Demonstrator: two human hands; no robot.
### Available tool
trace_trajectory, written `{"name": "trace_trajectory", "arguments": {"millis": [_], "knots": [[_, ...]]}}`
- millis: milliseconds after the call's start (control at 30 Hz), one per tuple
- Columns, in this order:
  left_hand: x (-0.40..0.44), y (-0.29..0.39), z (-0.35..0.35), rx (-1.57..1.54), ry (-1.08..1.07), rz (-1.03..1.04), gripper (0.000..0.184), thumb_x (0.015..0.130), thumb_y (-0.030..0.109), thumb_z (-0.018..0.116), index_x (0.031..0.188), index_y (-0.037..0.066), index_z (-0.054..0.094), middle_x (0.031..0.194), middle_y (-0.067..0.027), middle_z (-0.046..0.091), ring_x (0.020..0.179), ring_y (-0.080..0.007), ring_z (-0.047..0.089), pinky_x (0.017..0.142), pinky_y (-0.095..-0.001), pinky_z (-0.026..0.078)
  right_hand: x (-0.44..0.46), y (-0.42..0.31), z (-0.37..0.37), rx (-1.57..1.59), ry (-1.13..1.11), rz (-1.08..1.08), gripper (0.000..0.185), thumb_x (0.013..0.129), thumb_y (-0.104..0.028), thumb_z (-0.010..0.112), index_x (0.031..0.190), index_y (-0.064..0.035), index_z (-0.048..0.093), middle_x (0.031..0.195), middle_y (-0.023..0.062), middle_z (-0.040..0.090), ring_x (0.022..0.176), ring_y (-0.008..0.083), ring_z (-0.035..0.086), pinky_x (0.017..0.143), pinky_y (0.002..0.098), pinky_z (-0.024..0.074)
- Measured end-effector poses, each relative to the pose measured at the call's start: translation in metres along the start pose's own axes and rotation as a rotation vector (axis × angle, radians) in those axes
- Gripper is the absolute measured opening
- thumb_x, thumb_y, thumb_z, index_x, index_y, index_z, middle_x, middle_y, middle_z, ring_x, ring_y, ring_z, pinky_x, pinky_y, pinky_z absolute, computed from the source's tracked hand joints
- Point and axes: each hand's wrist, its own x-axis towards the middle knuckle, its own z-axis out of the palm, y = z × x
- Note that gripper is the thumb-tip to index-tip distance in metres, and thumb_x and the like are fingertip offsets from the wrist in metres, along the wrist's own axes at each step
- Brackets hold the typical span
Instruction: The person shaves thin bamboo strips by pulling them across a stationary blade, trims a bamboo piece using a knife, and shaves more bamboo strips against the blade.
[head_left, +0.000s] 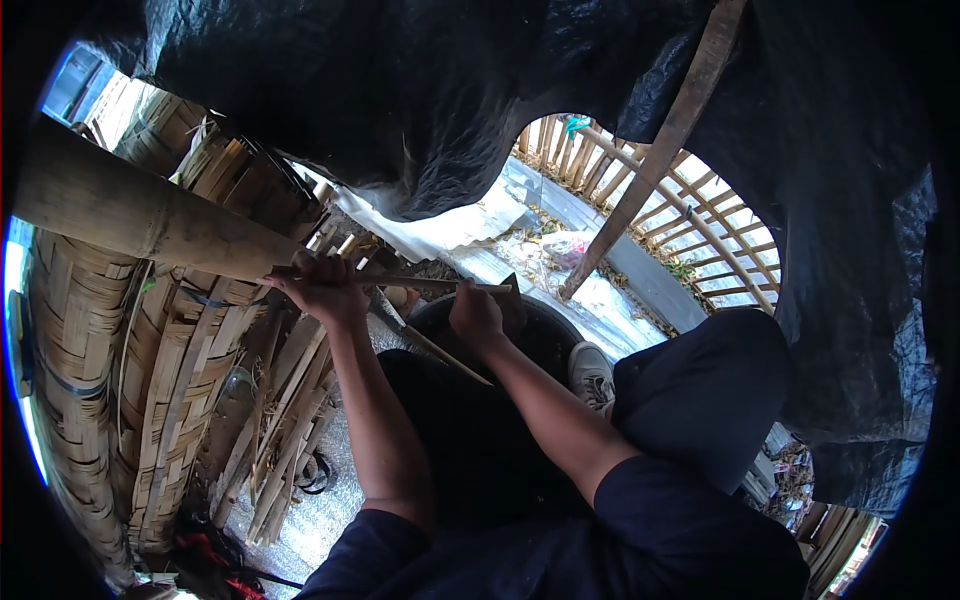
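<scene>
My left hand (322, 286) is closed around the left part of a wooden-handled tool (415, 283), close to a thick bamboo pole (150, 205). Further along the handle, my right hand (475, 315) is also closed on it, near a dark flat head (513, 300) at the right end. The exact kind of tool is too dim to tell. Below my hands is a dark round tub or basin (550, 325), partly hidden by my arms and lap. A thin stick (445, 355) slants between my forearms.
Rolled woven bamboo mats (75, 380) stand at the left beside split bamboo strips (285, 450). Black sheeting (400, 90) hangs overhead. A slanting wooden post (655, 150) stands ahead, with a bamboo fence (700, 220) beyond. My shoe (592, 375) is right of the tub.
</scene>
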Motion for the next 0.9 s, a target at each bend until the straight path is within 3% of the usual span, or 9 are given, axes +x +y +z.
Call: {"name": "trace_trajectory", "arguments": {"millis": [100, 267, 367, 433, 533, 567, 700, 800, 900], "knots": [[0.003, -0.003, 0.004, 0.019, -0.025, 0.000, 0.068, 0.084, 0.076, 0.025, 0.061, 0.014, 0.043, 0.043, 0.0057, 0.020, 0.040, -0.0077, 0.012, 0.038, -0.0252, 0.012, -0.008, -0.050, -0.020, 0.026, -0.114, -0.017, 0.018, 0.091, -0.016, 0.041, 0.094, 0.0005, 0.050, 0.069, 0.0272, 0.061, 0.073, 0.0412, 0.065, 0.065, 0.0503, 0.0530], [-0.001, -0.003, 0.007, 0.056, 0.010, 0.020, 0.068, 0.084, 0.075, 0.025, 0.061, 0.014, 0.043, 0.043, 0.0059, 0.020, 0.039, -0.0076, 0.013, 0.038, -0.0252, 0.012, 0.001, 0.010, -0.004, -0.048, -0.056, -0.133, 0.019, 0.091, -0.015, 0.041, 0.094, 0.0012, 0.052, 0.078, 0.0278, 0.062, 0.074, 0.0410, 0.064, 0.065, 0.0518, 0.0522], [0.002, -0.004, 0.001, 0.038, -0.027, 0.023, 0.067, 0.084, 0.075, 0.025, 0.061, 0.014, 0.042, 0.043, 0.0059, 0.019, 0.039, -0.0077, 0.012, 0.038, -0.0258, 0.012, 0.004, 0.002, -0.009, 0.077, -0.012, -0.135, 0.018, 0.091, -0.015, 0.043, 0.092, 0.0015, 0.052, 0.079, 0.0278, 0.062, 0.073, 0.0408, 0.064, 0.064, 0.0533, 0.0515], [0.005, -0.007, -0.001, 0.092, -0.064, 0.033, 0.067, 0.084, 0.075, 0.025, 0.060, 0.015, 0.040, 0.043, 0.0059, 0.019, 0.039, -0.0075, 0.012, 0.038, -0.0256, 0.011, -0.002, -0.045, -0.030, 0.041, -0.150, -0.131, 0.017, 0.090, -0.014, 0.045, 0.095, 0.0016, 0.051, 0.078, 0.0273, 0.062, 0.075, 0.0408, 0.064, 0.065, 0.0526, 0.0517], [-0.004, -0.003, 0.010, 0.059, -0.028, -0.008, 0.066, 0.084, 0.075, 0.026, 0.061, 0.015, 0.039, 0.043, 0.0059, 0.018, 0.039, -0.0077, 0.012, 0.038, -0.0258, 0.011, -0.015, -0.069, -0.047, 0.079, -0.176, -0.104, 0.016, 0.090, -0.012, 0.044, 0.098, 0.0018, 0.048, 0.073, 0.0262, 0.062, 0.072, 0.0409, 0.064, 0.061, 0.0509, 0.0523], [-0.002, -0.002, 0.009, 0.061, -0.032, -0.007, 0.066, 0.084, 0.075, 0.026, 0.061, 0.015, 0.039, 0.043, 0.0059, 0.018, 0.039, -0.0077, 0.012, 0.038, -0.0258, 0.011, -0.010, -0.038, -0.028, 0.071, -0.100, -0.140, 0.016, 0.090, -0.010, 0.043, 0.098, 0.0031, 0.047, 0.066, 0.0251, 0.061, 0.065, 0.0405, 0.064, 0.054, 0.0490, 0.0523], [0.003, -0.002, -0.006, 0.035, -0.057, 0.020, 0.067, 0.083, 0.076, 0.028, 0.062, 0.015, 0.041, 0.043, 0.0060, 0.019, 0.039, -0.0075, 0.012, 0.038, -0.0254, 0.012, -0.010, -0.060, -0.012, 0.022, -0.049, -0.086, 0.014, 0.088, -0.007, 0.043, 0.096, 0.0041, 0.047, 0.065, 0.0251, 0.061, 0.062, 0.0401, 0.064, 0.051, 0.0478, 0.0522], [0.003, -0.005, 0.004, 0.049, -0.048, 0.019, 0.067, 0.082, 0.077, 0.028, 0.062, 0.015, 0.042, 0.043, 0.0060, 0.019, 0.038, -0.0073, 0.012, 0.038, -0.0256, 0.011, -0.018, -0.077, -0.028, -0.017, -0.108, -0.109, 0.016, 0.087, -0.008, 0.045, 0.097, 0.0046, 0.047, 0.070, 0.0261, 0.062, 0.067, 0.0398, 0.065, 0.056, 0.0474, 0.0536], [-0.002, -0.002, 0.005, 0.053, 0.003, 0.010, 0.067, 0.082, 0.077, 0.028, 0.062, 0.015, 0.042, 0.043, 0.0060, 0.019, 0.039, -0.0073, 0.012, 0.038, -0.0262, 0.010, -0.008, -0.027, -0.023, -0.056, -0.162, 0.031, 0.022, 0.083, -0.010, 0.048, 0.098, 0.0057, 0.050, 0.078, 0.0259, 0.065, 0.075, 0.0389, 0.066, 0.065, 0.0442, 0.0557]]}}
